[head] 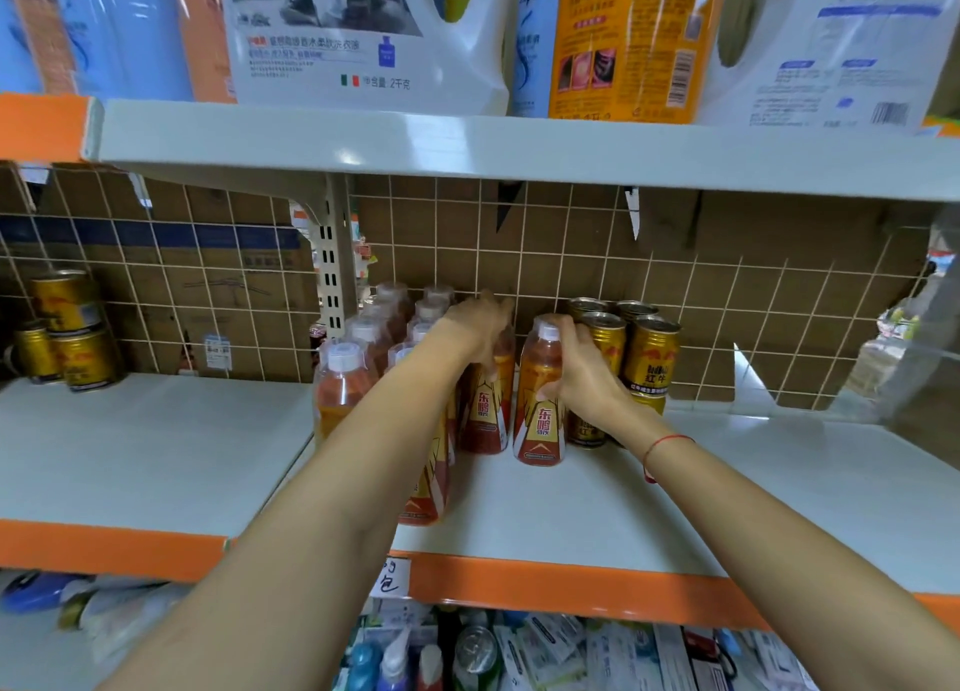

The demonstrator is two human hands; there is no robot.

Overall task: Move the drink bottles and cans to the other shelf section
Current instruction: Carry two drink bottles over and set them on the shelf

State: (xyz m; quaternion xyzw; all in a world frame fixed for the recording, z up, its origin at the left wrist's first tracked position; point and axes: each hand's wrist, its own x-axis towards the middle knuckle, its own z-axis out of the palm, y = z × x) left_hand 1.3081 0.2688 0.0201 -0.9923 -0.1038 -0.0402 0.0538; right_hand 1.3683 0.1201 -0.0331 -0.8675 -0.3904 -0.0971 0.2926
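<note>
Right section of the middle shelf (675, 508): orange drink bottles stand in rows near its left edge by the upright post (332, 269), gold cans (649, 352) cluster at the back, just right of the bottles.

Right hand (576, 373) has fingers curled round the neck and shoulder of the front-right bottle (540, 415), thumb on the label side, grip looks closed. That bottle stands upright, long axis vertical, base on the shelf, touching or just beside the cans on its right.

Left hand (478, 332) reaches over the next bottle (485, 415), just left of the first. Fingers bend down over its top and blur, cap hidden. Can't tell if it grips yet or only touches.

More bottles (343, 378) packed to the left and behind the left forearm.

Left section of the shelf (130, 446) is mostly bare, a few gold cans (67, 337) already stacked at its back left corner. Judging from that, it's the target.

Key relation: both held bottles sit right of the post, target lies left of it. Left hand is nearer the target, right hand must cross over the remaining bottle rows. Lift straight up first, else the neighbours may tip.
</note>
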